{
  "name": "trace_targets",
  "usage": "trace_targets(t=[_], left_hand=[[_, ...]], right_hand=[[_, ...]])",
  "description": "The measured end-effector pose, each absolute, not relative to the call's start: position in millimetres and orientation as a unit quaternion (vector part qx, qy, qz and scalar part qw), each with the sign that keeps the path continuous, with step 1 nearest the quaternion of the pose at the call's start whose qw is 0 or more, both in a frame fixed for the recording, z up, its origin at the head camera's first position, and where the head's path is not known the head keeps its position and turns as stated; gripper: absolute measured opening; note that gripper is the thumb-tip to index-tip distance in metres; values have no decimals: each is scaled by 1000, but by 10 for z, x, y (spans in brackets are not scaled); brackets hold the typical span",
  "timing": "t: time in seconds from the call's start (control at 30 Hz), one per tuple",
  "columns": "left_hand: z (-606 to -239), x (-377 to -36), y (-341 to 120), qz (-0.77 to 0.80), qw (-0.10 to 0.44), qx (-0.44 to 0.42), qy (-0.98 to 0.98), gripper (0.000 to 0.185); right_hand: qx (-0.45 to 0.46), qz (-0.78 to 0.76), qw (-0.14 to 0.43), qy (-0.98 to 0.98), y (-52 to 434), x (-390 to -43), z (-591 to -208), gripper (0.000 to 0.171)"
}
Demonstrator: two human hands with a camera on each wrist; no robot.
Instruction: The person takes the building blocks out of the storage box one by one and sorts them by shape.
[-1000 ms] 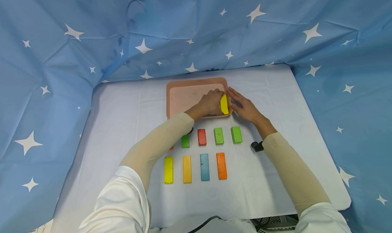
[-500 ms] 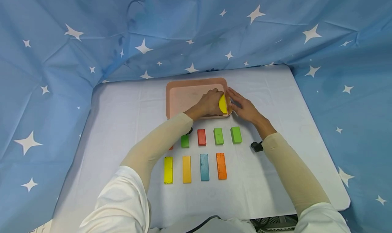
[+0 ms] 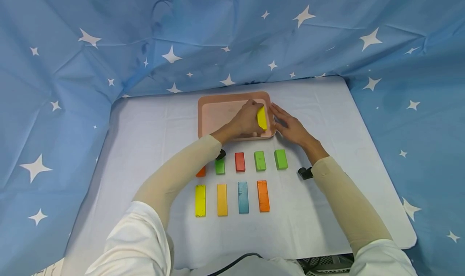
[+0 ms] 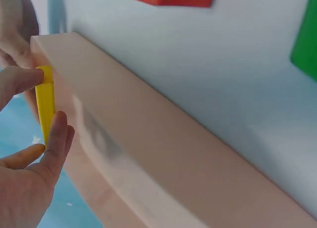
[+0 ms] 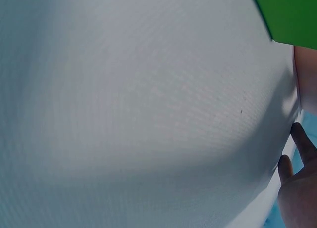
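The left hand [image 3: 247,120] pinches a yellow block [image 3: 261,118] between thumb and fingers, holding it over the right end of the pink tray [image 3: 221,96]. The right hand [image 3: 288,124] lies with fingers straight and relaxed, holding nothing, at the tray's right rim just beside the block. Nearer the person, the white counter [image 3: 327,211] carries a row of short blocks, orange [image 3: 201,172], green [image 3: 219,166], red [image 3: 239,162], green [image 3: 259,160] and green [image 3: 280,159], and before it a row of long yellow [image 3: 200,200], amber [image 3: 222,199], blue [image 3: 243,197] and orange [image 3: 263,195] blocks.

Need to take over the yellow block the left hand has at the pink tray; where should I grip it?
Grip the yellow block across its flat faces at the free middle, from the right: left hand pinches its ends over the tray, thin edge up.
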State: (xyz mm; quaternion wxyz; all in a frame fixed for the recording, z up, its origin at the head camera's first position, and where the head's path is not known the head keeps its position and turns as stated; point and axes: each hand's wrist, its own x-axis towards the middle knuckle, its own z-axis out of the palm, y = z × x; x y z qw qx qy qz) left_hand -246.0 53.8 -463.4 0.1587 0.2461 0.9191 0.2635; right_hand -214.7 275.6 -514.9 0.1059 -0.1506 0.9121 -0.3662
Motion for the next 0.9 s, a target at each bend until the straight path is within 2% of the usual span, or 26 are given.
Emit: trace_targets(t=[0.23, 0.4, 0.57, 0.77, 0.9], left_hand=[[-4416, -2255, 507, 309, 150, 259, 903, 90], [-4257, -1983, 501, 336, 159, 283, 884, 91], [-4233, -1525, 510, 350, 192, 298, 867, 96], [-4371, -901, 592, 338, 236, 307, 858, 93], [-4506, -560, 702, 326, 241, 325, 854, 91]], right_hand=[[-150, -364, 113, 912, 2778, -2144, -5171, 64], [-155, -354, 113, 915, 2772, -2170, -5148, 63], [-164, -348, 110, 916, 2756, -2189, -5122, 64], [-172, -350, 97, 916, 2746, -2178, -5116, 63], [-179, -351, 93, 914, 2770, -2173, -5129, 64]])
